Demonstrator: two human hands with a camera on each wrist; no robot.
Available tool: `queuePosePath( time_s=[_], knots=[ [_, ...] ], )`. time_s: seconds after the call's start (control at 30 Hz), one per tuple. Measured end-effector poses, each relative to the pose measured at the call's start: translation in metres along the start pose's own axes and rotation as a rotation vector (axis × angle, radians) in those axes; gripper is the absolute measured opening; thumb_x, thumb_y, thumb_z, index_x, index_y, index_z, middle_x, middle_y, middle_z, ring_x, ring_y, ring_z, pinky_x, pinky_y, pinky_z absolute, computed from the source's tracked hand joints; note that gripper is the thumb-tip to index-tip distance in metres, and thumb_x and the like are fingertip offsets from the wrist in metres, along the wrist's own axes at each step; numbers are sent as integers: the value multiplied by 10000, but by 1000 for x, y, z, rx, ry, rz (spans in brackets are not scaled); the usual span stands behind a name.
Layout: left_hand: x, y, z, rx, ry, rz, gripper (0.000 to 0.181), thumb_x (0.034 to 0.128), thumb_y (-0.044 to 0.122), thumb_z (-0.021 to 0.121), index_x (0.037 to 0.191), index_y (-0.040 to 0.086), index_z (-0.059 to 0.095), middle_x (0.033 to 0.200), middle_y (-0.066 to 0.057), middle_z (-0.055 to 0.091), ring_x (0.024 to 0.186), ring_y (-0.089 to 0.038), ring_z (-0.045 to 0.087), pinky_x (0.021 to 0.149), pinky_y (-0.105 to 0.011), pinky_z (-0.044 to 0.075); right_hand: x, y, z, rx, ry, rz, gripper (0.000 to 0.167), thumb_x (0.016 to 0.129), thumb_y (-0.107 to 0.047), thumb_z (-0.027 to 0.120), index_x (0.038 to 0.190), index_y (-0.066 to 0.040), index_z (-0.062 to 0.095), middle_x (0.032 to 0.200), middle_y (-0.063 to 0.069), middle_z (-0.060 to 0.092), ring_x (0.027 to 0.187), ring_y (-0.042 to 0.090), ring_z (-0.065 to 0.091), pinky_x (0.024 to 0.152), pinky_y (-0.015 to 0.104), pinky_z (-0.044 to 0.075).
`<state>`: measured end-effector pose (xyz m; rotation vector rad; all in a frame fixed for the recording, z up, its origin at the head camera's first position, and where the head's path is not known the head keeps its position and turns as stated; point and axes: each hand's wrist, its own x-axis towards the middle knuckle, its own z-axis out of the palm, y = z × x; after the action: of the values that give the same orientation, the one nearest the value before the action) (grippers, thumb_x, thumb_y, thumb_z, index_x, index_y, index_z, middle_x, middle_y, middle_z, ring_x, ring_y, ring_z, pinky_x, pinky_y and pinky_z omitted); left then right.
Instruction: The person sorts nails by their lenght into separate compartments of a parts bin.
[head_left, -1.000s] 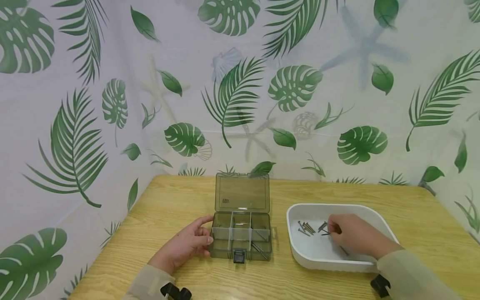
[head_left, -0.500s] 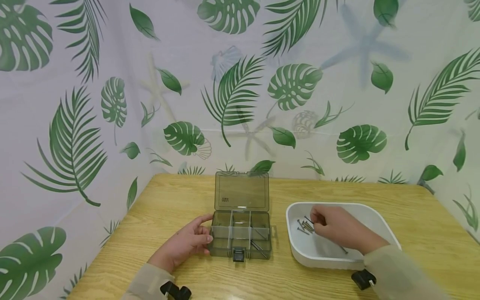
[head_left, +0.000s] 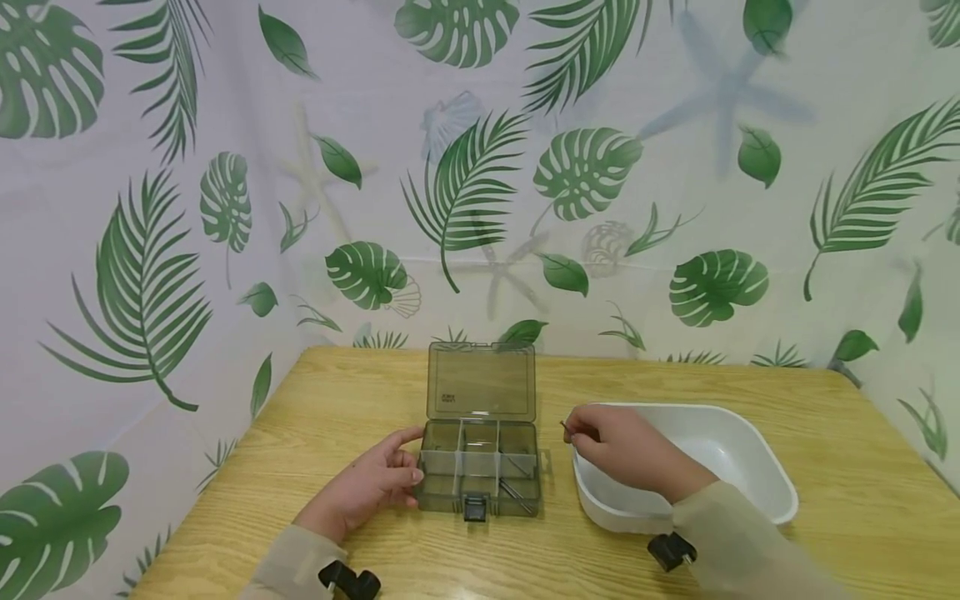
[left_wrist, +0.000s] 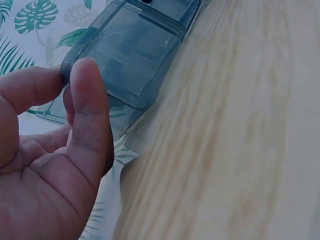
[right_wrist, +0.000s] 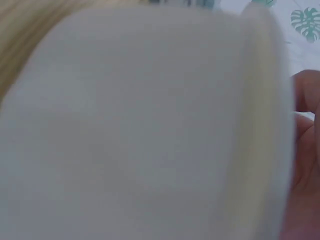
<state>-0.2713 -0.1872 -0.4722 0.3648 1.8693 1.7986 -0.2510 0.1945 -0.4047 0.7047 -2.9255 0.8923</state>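
Observation:
In the head view, a translucent grey compartment box stands with its lid up; thin dark screws lie in its right compartments. My left hand rests against the box's left side, index finger and thumb spread along it; the left wrist view shows the thumb beside the box. Over the left rim of the white tray, my right hand pinches a small dark screw. In the right wrist view the tray covers much of the right hand.
The box and tray stand side by side on a wooden table, with a narrow strip of tabletop between them. A leaf-patterned cloth hangs behind and at the sides. My right hand and forearm hide the tray's left part.
My right hand has moved left from inside the tray to above its left rim, with a screw now showing at its fingertips. The left hand and box stay in place.

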Motion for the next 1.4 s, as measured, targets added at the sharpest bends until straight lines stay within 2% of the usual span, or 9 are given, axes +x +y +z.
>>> queuePosePath(
  time_s=[0.13,0.27,0.43,0.7,1.0,1.23,1.4],
  knots=[
    [0,1,1,-5,3,0,746,1009,71,605,1617,103,174,969,-71,488,812,-193,529,743,-355,575,9,-15,4,9,-11,25,109,1024,-183,594,968,-207,684,876,-90,642,715,113,539,687,356,467],
    [0,2,2,-5,13,3,739,1008,66,607,1615,109,188,982,-80,488,811,-192,526,741,-356,574,19,-29,9,12,-16,43,88,1019,-176,609,1002,-168,694,860,-74,636,689,127,519,669,355,459],
    [-1,2,3,0,14,1,732,1011,69,605,1615,114,193,984,-78,484,819,-191,525,743,-358,573,31,-37,18,-2,-14,87,108,1009,-151,605,1047,-120,702,865,-73,631,672,131,503,660,347,454],
    [-2,2,2,-5,13,-2,728,1012,68,606,1612,123,199,981,-76,476,820,-196,523,746,-364,570,41,-45,24,15,-23,141,139,1003,-143,605,1075,-110,720,913,-46,660,684,147,530,657,350,470],
    [-1,1,2,-7,10,2,735,1006,63,613,1611,109,200,984,-80,485,833,-196,522,749,-368,573,39,-45,23,12,-35,155,164,1001,-163,610,1114,-146,728,959,-46,673,760,127,564,685,349,489],
    [-1,2,2,2,14,5,737,1005,73,617,1613,119,203,994,-85,485,830,-196,520,749,-368,572,32,-43,13,35,-27,154,191,996,-173,610,1154,-167,718,907,-63,642,733,138,560,634,344,473],
    [0,1,1,-5,7,4,737,1008,74,615,1613,113,196,989,-82,487,819,-191,526,745,-362,570,25,-36,5,27,-16,135,220,1004,-198,606,1196,-160,706,918,-69,632,779,127,574,673,355,489]
  ],
)
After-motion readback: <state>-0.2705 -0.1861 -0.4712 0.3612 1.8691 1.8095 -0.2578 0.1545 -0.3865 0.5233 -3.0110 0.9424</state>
